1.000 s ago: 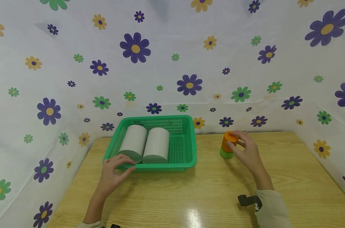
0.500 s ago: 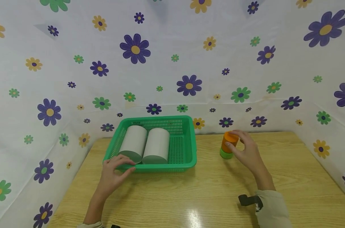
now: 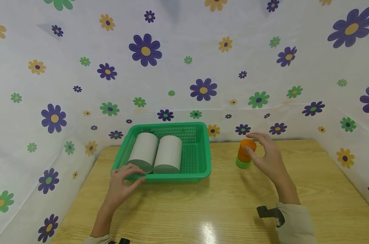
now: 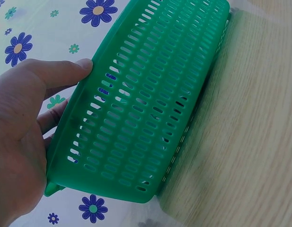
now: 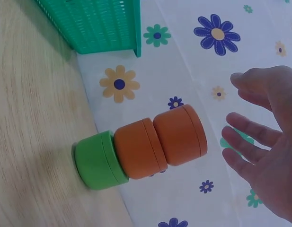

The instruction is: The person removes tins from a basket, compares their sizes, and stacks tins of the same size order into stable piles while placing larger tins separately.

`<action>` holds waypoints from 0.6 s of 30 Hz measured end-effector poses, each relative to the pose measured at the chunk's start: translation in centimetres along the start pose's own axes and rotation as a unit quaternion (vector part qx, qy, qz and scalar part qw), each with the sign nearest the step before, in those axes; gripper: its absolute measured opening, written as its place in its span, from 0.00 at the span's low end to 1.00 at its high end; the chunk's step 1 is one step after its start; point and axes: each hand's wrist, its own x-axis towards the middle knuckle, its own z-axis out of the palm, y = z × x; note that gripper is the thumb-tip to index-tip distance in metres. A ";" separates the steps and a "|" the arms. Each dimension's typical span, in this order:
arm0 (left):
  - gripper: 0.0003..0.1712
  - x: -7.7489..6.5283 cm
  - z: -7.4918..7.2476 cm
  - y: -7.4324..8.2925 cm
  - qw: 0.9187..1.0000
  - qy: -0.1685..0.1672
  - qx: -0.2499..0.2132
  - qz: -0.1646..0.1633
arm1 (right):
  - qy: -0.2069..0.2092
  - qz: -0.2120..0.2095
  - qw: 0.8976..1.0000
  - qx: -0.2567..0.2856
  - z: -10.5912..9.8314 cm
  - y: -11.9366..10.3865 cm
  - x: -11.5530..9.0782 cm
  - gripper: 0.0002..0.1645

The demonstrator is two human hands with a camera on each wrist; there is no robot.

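Note:
In the head view my left hand (image 3: 120, 186) is at the front left of a green plastic basket (image 3: 204, 174). It holds the basket's rim, with the thumb outside and the other fingers over the edge; the left wrist view shows this close up. Right of the basket stands a stack of small round cups: a green cup (image 5: 98, 161) at the bottom, an orange cup (image 5: 138, 149) in the middle and another orange cup (image 5: 179, 135) on top. Beside the top cup, my right hand (image 3: 268, 159) has its fingers spread and holds nothing; a gap shows in the right wrist view.
Two white cylinders, a left cylinder (image 3: 144, 149) and a right cylinder (image 3: 168, 154), lie side by side in the basket, with bare mesh to their right. Everything stands on a wooden table (image 3: 178, 210). A flower-patterned white sheet (image 3: 172, 67) hangs behind and along both sides.
My right hand has let go of the top orange cup and moved slightly away to the right, fingers spreading. The stack stays upright. My left hand has stayed on the basket rim.

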 end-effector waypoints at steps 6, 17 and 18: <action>0.14 0.0 0.0 0.0 1.000 -0.001 -0.002 -0.003 | -0.001 -0.042 0.999 0.013 0.8 -0.6 0.2 0.24; 0.12 0.0 0.1 0.0 1.000 0.002 0.002 0.001 | -0.036 -0.073 0.996 0.036 3.3 -2.6 0.1 0.23; 0.11 -0.1 0.1 0.0 1.000 0.002 0.002 0.001 | -0.037 -0.072 0.996 0.035 3.4 -2.7 0.1 0.23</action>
